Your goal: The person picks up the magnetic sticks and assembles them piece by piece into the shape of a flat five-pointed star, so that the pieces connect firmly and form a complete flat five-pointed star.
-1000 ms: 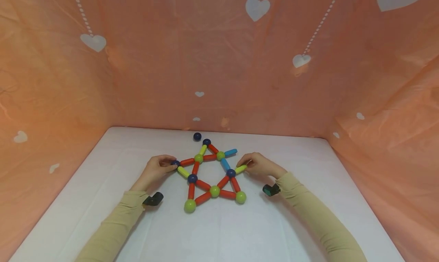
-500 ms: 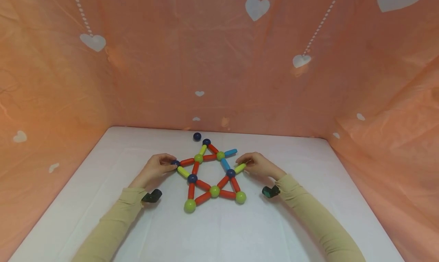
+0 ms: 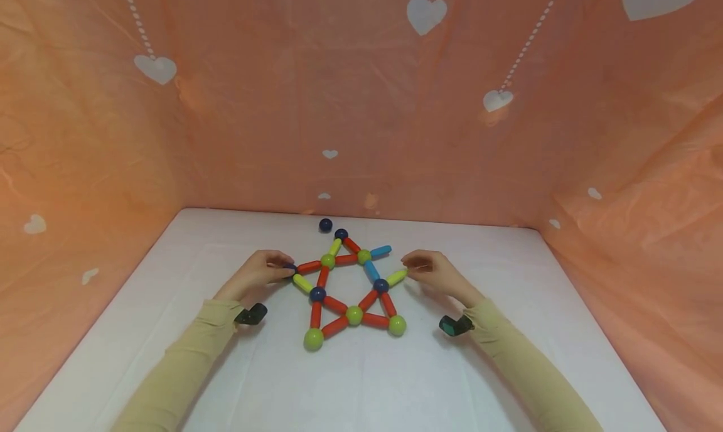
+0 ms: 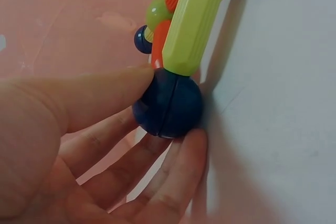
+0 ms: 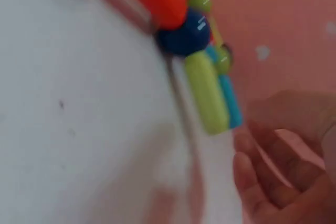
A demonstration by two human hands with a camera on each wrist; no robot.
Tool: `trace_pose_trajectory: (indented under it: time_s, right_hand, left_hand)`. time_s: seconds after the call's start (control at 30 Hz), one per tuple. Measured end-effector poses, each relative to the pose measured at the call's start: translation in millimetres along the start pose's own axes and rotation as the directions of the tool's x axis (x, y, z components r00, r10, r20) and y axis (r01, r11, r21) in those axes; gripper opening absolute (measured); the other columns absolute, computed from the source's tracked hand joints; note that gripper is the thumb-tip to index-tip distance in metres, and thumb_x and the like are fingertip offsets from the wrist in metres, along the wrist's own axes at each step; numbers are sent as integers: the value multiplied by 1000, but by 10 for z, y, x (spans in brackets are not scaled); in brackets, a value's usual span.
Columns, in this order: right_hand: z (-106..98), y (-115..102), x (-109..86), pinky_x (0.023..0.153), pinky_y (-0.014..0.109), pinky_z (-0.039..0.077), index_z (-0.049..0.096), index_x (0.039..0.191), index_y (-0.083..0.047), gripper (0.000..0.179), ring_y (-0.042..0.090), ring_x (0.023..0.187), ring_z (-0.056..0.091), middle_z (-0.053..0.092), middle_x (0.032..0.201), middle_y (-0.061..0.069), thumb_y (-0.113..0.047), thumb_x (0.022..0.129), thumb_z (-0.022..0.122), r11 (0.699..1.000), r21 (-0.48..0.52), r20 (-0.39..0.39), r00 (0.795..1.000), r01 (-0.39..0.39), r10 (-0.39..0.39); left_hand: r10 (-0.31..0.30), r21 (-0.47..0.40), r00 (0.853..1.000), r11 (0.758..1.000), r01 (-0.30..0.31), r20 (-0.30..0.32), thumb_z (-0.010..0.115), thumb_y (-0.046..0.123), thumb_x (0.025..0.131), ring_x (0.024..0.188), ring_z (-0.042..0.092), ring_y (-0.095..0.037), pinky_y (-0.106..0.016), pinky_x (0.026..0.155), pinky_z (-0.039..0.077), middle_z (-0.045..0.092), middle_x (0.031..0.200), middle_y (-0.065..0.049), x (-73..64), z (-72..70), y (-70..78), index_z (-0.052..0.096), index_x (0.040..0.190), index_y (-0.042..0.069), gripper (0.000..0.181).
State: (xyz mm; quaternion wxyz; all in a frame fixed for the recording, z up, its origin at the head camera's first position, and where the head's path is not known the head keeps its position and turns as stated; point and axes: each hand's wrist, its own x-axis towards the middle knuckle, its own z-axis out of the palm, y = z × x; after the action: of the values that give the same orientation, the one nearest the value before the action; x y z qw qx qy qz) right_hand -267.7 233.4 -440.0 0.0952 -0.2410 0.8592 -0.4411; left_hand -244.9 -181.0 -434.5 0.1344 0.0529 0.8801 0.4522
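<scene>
A flat star of magnetic rods and balls lies mid-table, with red rods (image 3: 375, 319), green balls (image 3: 354, 315) and navy balls. At its left point, my left hand (image 3: 255, 274) pinches a navy ball (image 4: 168, 103) between thumb and fingers; a yellow-green rod (image 4: 194, 24) and a red rod join that ball. On the right side, a yellow-green rod (image 3: 398, 277) and a blue rod (image 3: 381, 251) jut outward with free ends. My right hand (image 3: 439, 275) is just beyond the yellow-green rod's end, fingers loosely bent around nothing; the right wrist view shows a gap between them.
Behind the star's top point sits a loose navy ball (image 3: 326, 225). A white cloth covers the table (image 3: 361, 382). Orange sheeting (image 3: 361, 105) with white hearts rises at the back and both sides. Each wrist wears a small black camera (image 3: 251, 314).
My right hand has let go of the yellow-green rod and drawn back slightly to the right. My left hand keeps its hold on the navy ball; the star lies as before.
</scene>
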Motion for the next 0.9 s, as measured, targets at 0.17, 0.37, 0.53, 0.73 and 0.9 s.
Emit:
trace_pose_trajectory:
  time_s: [0.17, 0.37, 0.53, 0.73, 0.9]
  right_hand:
    - [-45, -92, -216, 97, 33, 57, 64, 126, 4, 33, 33, 111, 67, 69, 122, 22, -7, 95, 67, 999, 33, 72, 997, -42, 39]
    - [60, -147, -403, 86, 17, 54, 61, 127, 6, 36, 21, 102, 69, 70, 117, 24, -9, 95, 68, 991, 100, 241, 969, -85, 59]
    - [180, -190, -470, 83, 17, 55, 62, 123, 5, 36, 17, 94, 67, 70, 114, 24, -8, 91, 72, 989, 123, 283, 958, -85, 47]
    - [320, -250, -497, 79, 19, 56, 63, 113, 1, 32, 14, 89, 63, 69, 108, 16, -6, 85, 76, 989, 118, 271, 961, -94, 59]
    - [392, -282, -500, 74, 21, 55, 62, 106, -3, 31, 13, 83, 60, 65, 100, 8, -10, 83, 81, 991, 96, 238, 969, -95, 70]
  left_hand:
    - [6, -9, 1000, 1000, -6, 25, 67, 15, 96, 105, 66, -27, -39, 94, 56, 68, 123, -24, 54, -20, 3, 65, 124, -5, 35]
    - [-37, -40, 998, 998, 39, 46, 68, 15, 95, 104, 65, -26, -35, 89, 55, 65, 124, -23, 78, -19, 20, 65, 124, -4, 35]
    - [-66, -53, 997, 996, 68, 51, 68, 15, 95, 105, 64, -27, -36, 90, 55, 64, 125, -23, 92, -5, 32, 65, 125, -4, 35]
    - [12, -5, 999, 1000, -12, 42, 66, 11, 95, 98, 66, -21, -33, 87, 59, 68, 121, -25, 132, -12, 15, 66, 122, -8, 33]
    - [3, -2, 999, 1000, -3, 35, 67, 12, 95, 99, 65, -23, -31, 85, 57, 68, 120, -24, 129, -2, 17, 66, 122, -7, 33]
